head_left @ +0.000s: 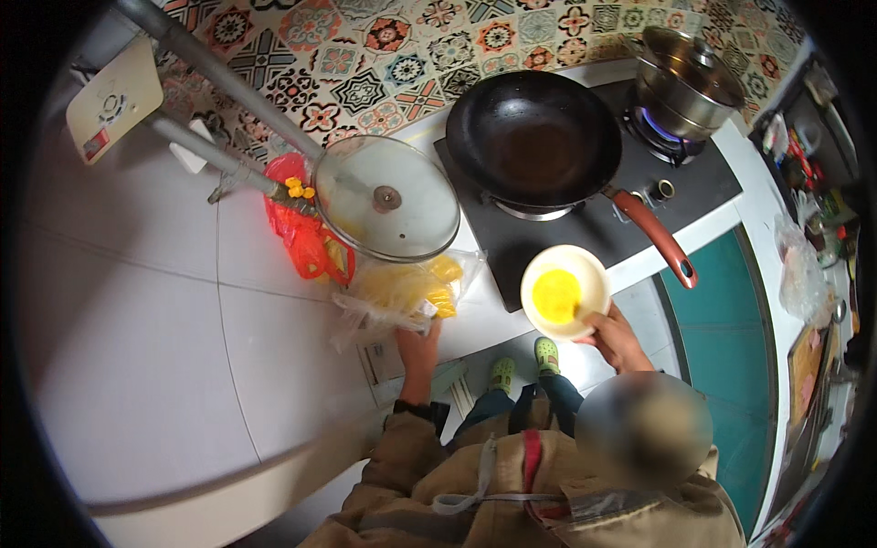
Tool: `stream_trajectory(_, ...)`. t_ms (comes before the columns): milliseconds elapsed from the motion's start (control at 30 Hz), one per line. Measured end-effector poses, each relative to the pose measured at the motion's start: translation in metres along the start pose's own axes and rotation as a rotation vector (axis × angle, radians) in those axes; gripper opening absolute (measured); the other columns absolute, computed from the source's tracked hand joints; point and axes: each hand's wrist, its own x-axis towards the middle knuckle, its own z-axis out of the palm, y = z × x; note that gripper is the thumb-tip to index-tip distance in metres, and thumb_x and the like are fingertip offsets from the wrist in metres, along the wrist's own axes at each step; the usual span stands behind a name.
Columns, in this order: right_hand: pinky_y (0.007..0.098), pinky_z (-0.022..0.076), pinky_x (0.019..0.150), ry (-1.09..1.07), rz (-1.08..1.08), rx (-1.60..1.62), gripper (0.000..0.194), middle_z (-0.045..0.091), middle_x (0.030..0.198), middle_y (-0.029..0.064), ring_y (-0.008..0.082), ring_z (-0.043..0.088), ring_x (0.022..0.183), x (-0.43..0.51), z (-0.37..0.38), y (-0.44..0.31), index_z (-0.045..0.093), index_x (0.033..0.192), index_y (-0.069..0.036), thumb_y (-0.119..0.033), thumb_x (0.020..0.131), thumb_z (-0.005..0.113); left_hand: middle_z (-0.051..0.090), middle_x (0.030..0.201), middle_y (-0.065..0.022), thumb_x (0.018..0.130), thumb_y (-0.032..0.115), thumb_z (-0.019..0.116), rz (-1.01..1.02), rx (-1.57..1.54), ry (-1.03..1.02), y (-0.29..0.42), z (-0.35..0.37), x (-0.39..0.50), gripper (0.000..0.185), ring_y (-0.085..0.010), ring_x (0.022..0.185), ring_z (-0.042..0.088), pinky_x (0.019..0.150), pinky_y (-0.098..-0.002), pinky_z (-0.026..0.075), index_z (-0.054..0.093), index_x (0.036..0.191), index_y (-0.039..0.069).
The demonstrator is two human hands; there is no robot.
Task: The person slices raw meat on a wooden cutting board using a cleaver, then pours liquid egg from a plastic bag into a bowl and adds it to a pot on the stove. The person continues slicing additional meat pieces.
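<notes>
My right hand (619,337) grips a cream-coloured bowl (598,281) by its near rim, in front of the cooktop edge. Bright yellow liquid (556,294), resembling beaten egg, covers the bowl's bottom. My left hand (418,346) is at the near side of a clear plastic bag (384,291) holding yellow packets. Its fingertips are hidden by the bag, so its grip cannot be made out. Just behind the bag lies a round glass lid (418,185) with a dark knob. A black wok (534,137) with a red-brown handle (654,236) sits on the front burner.
A lidded steel pot (685,89) stands over a lit blue flame at the back right. Left of the glass lid is a red plastic bag (294,240), under grey pipes (219,154). Patterned tiles (384,68) cover the wall. Another counter (788,342) with clutter runs along the right.
</notes>
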Motion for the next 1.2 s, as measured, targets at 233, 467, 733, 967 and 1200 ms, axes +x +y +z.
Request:
stream_trajectory(233,0.0318,0.0595,0.066,0.336,0.03,0.053,0.067,0.062,0.118,0.0156,0.0252,0.068,0.091,-0.145,-0.061,0.032,0.036,0.142,-0.003,-0.006,0.078,0.057,0.06,0.117,-0.0241,0.088,0.013,0.067,0.123,-0.171,0.186,-0.046,0.019,0.043,0.039,-0.0351,0.105,0.058,0.094,-0.046,0.044,0.056,0.118,-0.008)
stream_trajectory(467,0.0247,0.0541,0.057,0.528,-0.087,0.332,0.067,0.063,0.11,0.0096,0.0155,0.065,0.079,-0.26,-0.144,0.11,0.036,0.143,-0.008,-0.008,0.08,0.058,0.047,0.133,-0.0216,0.093,0.017,0.058,0.285,-0.079,0.091,-0.01,0.017,-0.027,0.048,-0.0348,0.126,0.044,0.105,-0.0452,0.038,0.045,0.134,-0.003)
stream_trajectory(733,0.0224,0.0528,0.054,0.666,-0.189,0.591,0.075,0.063,0.109,0.0072,0.0109,0.063,0.069,-0.391,-0.279,0.23,0.029,0.149,-0.013,-0.008,0.079,0.057,0.056,0.12,-0.015,0.095,0.006,0.052,0.179,-0.492,-0.372,0.144,0.104,-0.145,0.025,-0.0211,0.09,0.057,0.077,-0.0306,0.047,0.046,0.119,0.003)
stream_trajectory(967,0.0195,0.0535,0.053,0.852,-0.439,0.783,0.075,0.061,0.116,0.0078,0.0114,0.066,0.077,-0.505,-0.407,0.258,0.031,0.147,-0.012,-0.007,0.077,0.058,0.062,0.104,-0.0081,0.096,0.008,0.055,0.55,-0.453,-1.035,0.373,0.201,-0.346,0.011,-0.0135,0.079,0.059,0.069,-0.0258,0.049,0.057,0.104,0.002)
stream_trajectory(1200,0.0229,0.053,0.052,1.006,-0.676,0.944,0.069,0.062,0.111,0.0104,0.0153,0.066,0.076,-0.562,-0.522,0.229,0.034,0.142,-0.009,-0.005,0.078,0.057,0.065,0.081,-0.0132,0.089,0.009,0.064,1.196,-0.27,-1.316,0.57,0.279,-0.473,0.01,-0.0204,0.07,0.062,0.064,-0.0301,0.049,0.065,0.095,0.001)
